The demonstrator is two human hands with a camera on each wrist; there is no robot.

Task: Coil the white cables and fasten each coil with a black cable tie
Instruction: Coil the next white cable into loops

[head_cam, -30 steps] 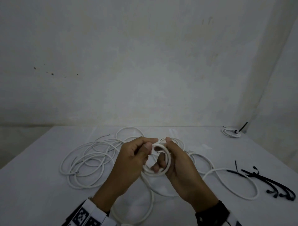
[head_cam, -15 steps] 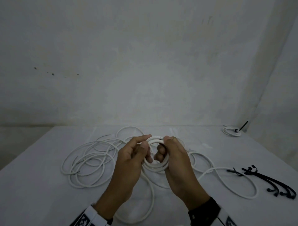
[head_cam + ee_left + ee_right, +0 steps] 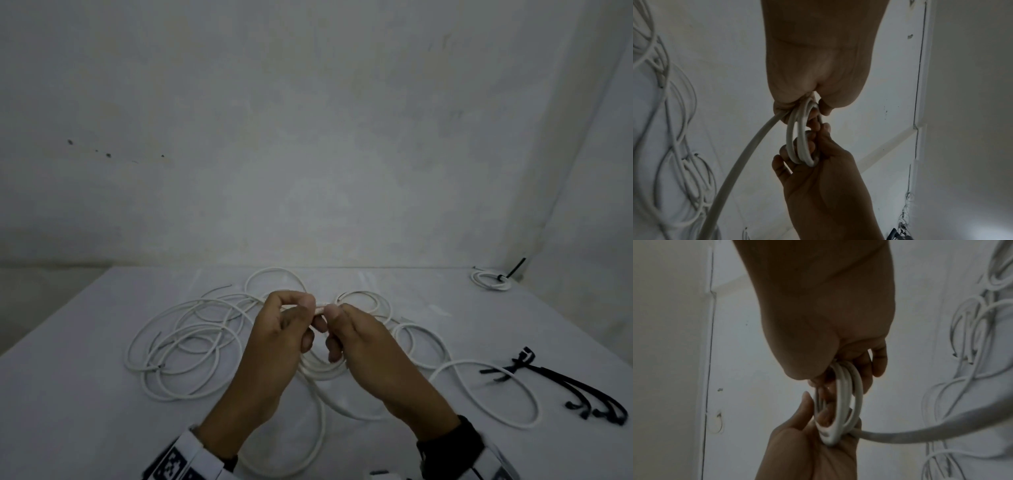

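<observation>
Tabletop [image 3: 85,394]: two hands (both gripping) one coil [image 3: 800,138].

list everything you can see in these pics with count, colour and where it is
small coil: one, white, held between both hands above the table's middle, its free length trailing down to the table
loose cables: several tangled loops, count unclear, white, on the table left of and behind the hands
long loop: one, white, on the table right of the hands
tied coil: one, white with a black tie, far right corner of the table
cable ties: a few, black, loose at the table's right edge
table: one, white, against a pale wall
left hand: grips the small coil
right hand: grips the small coil
</observation>
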